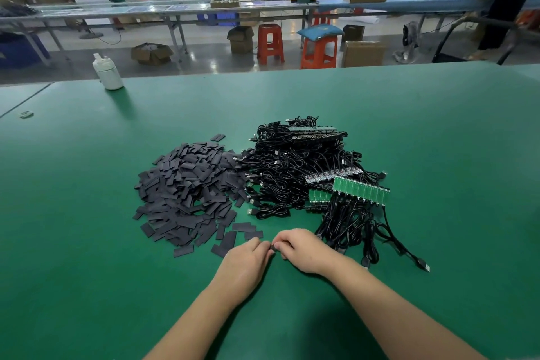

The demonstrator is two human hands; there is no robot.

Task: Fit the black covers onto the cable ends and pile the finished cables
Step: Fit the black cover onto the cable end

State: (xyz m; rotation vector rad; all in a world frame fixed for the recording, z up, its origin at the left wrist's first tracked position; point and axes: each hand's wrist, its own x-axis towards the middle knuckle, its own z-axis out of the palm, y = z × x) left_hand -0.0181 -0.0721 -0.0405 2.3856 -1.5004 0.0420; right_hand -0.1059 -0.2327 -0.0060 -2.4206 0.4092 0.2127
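Two bare forearms reach over a green counter (87, 213). The left hand (245, 260) and right hand (304, 248) meet fingertip to fingertip near the front, both with fingers curled, pinching one small black piece (272, 247) between them; what it is cannot be told. Just beyond the left hand lies a heap of flat black covers (187, 193). Beside it, to the right, sits a tangle of black cables (298, 166) with green circuit strips (361, 190). A white bottle (107, 72) stands far left.

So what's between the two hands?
A small black piece, pinched between the left hand and right hand. The head view shows it; whether it's a cover is unclear.
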